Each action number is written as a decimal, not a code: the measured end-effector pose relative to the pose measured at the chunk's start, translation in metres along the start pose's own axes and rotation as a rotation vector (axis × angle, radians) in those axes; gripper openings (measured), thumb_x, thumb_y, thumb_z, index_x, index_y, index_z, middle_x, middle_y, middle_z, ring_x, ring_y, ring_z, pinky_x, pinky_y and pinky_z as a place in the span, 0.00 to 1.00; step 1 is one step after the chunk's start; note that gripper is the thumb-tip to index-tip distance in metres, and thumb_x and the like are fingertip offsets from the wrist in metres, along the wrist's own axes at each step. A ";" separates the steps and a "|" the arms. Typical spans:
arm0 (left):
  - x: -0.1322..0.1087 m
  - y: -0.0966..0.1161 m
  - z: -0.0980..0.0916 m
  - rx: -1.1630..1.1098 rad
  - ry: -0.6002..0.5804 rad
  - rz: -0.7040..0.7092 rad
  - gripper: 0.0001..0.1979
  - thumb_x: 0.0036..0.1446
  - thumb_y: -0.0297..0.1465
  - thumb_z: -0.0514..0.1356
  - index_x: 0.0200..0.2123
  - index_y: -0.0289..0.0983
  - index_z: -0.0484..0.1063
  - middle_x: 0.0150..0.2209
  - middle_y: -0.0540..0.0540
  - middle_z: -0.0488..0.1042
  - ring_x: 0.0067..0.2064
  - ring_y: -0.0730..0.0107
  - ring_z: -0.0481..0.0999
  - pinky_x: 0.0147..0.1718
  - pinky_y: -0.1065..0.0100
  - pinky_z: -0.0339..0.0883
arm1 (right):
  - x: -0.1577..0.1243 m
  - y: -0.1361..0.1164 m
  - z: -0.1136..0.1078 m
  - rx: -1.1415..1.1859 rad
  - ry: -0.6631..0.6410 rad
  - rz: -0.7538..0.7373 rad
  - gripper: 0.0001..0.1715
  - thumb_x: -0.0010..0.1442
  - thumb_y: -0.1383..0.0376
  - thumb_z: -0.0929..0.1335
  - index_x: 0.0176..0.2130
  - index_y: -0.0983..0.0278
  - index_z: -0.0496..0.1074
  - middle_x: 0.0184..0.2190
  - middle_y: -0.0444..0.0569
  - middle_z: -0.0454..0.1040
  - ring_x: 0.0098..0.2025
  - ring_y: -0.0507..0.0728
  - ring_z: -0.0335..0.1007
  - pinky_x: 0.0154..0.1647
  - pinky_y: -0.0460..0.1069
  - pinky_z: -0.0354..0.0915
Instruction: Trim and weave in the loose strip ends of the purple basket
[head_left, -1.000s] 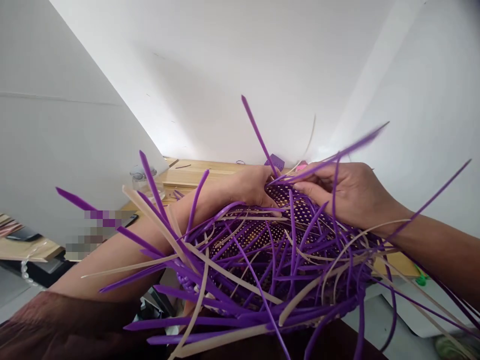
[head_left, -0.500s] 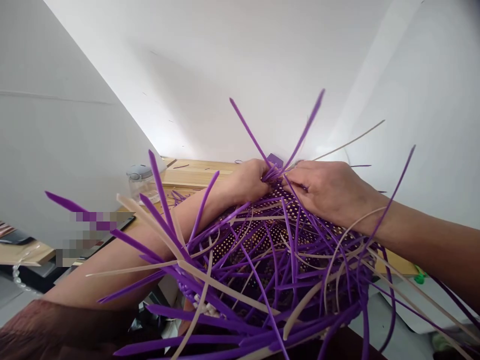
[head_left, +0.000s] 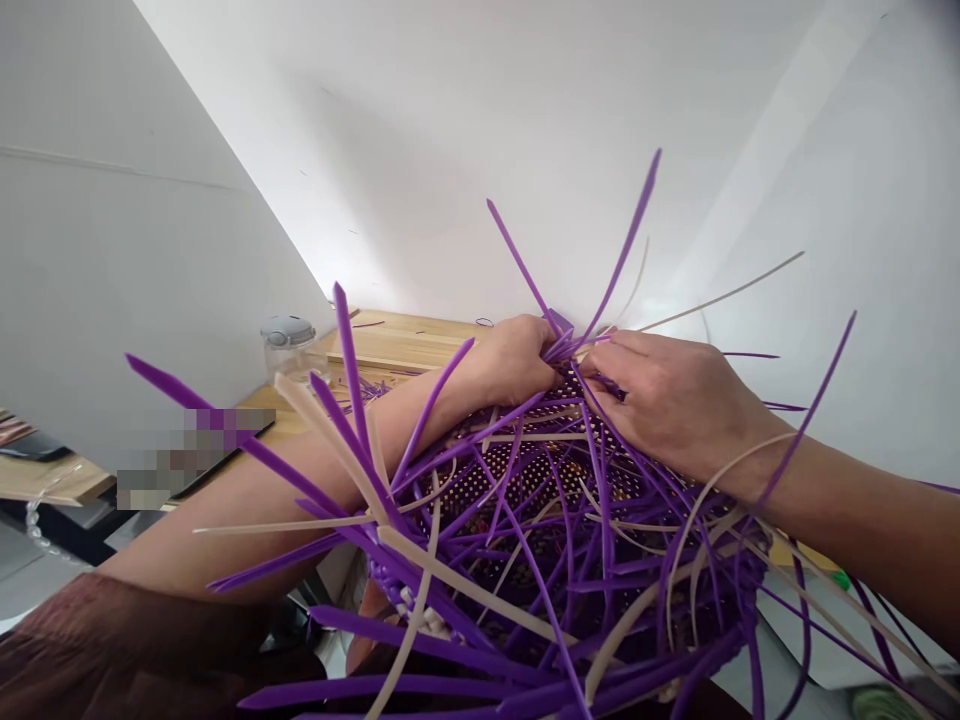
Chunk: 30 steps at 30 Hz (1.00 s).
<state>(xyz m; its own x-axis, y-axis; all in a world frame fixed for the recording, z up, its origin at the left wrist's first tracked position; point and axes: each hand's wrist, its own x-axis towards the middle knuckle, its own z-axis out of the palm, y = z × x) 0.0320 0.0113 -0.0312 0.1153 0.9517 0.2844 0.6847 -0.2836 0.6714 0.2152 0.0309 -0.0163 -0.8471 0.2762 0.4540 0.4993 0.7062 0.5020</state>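
A woven basket (head_left: 495, 480) of purple and cream plastic strips fills the lower middle, its opening towards me. Loose purple strips (head_left: 409, 650) and cream strips (head_left: 480, 590) stick out all round its rim and cross over the inside. At the far rim my left hand (head_left: 521, 355) is closed, gripping the edge and the base of some purple strips. Close beside it, my right hand (head_left: 652, 385) pinches strips at the same rim, thumb against fingers. The fingertips of both hands are partly hidden by strips and the rim.
Behind the basket stands a wooden table (head_left: 397, 340) with purple strip scraps (head_left: 367, 390) on it. A clear container with a grey lid (head_left: 289, 335) is at its left. White walls (head_left: 480, 130) rise close behind. A light grey surface (head_left: 817, 630) lies at lower right.
The basket and both hands appear slightly further right in view. A thin cream strip now stands up behind the right hand. Both hands keep their hold at the far rim.
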 end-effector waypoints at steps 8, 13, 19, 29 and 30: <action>-0.001 0.006 0.000 0.132 0.071 0.012 0.08 0.46 0.24 0.60 0.32 0.35 0.76 0.29 0.47 0.79 0.33 0.65 0.74 0.31 0.67 0.63 | 0.003 0.001 0.001 0.043 -0.013 -0.017 0.11 0.66 0.68 0.62 0.33 0.66 0.72 0.31 0.51 0.74 0.33 0.58 0.71 0.36 0.52 0.62; -0.002 0.008 0.001 0.124 0.086 0.025 0.09 0.44 0.22 0.59 0.31 0.35 0.76 0.25 0.48 0.76 0.32 0.67 0.72 0.32 0.67 0.63 | 0.006 0.003 -0.003 0.045 -0.033 -0.018 0.11 0.65 0.67 0.62 0.33 0.65 0.71 0.30 0.51 0.74 0.31 0.57 0.69 0.33 0.52 0.61; -0.002 0.007 0.003 0.147 0.142 0.058 0.12 0.44 0.22 0.59 0.35 0.36 0.77 0.31 0.47 0.79 0.34 0.66 0.73 0.33 0.67 0.63 | 0.023 -0.003 -0.014 -0.009 -0.192 0.020 0.09 0.60 0.71 0.64 0.33 0.65 0.73 0.29 0.53 0.75 0.26 0.57 0.67 0.27 0.54 0.58; 0.005 0.001 0.010 0.133 0.227 0.122 0.11 0.49 0.25 0.58 0.37 0.36 0.76 0.37 0.43 0.80 0.37 0.65 0.74 0.35 0.66 0.65 | 0.044 -0.016 -0.018 -0.035 -0.267 0.009 0.13 0.52 0.79 0.64 0.30 0.66 0.75 0.27 0.54 0.76 0.25 0.57 0.68 0.24 0.53 0.56; 0.004 0.001 0.009 0.136 0.221 0.111 0.11 0.48 0.25 0.58 0.37 0.36 0.76 0.37 0.44 0.80 0.38 0.65 0.74 0.35 0.67 0.65 | 0.041 -0.014 -0.016 -0.031 -0.247 0.010 0.13 0.54 0.78 0.63 0.31 0.67 0.75 0.28 0.55 0.76 0.27 0.58 0.69 0.25 0.53 0.57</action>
<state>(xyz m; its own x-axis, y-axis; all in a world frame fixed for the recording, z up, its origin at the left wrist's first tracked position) 0.0395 0.0159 -0.0352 0.0458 0.8629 0.5032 0.7688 -0.3521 0.5338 0.1759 0.0220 0.0067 -0.8591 0.4364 0.2672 0.5097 0.6832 0.5229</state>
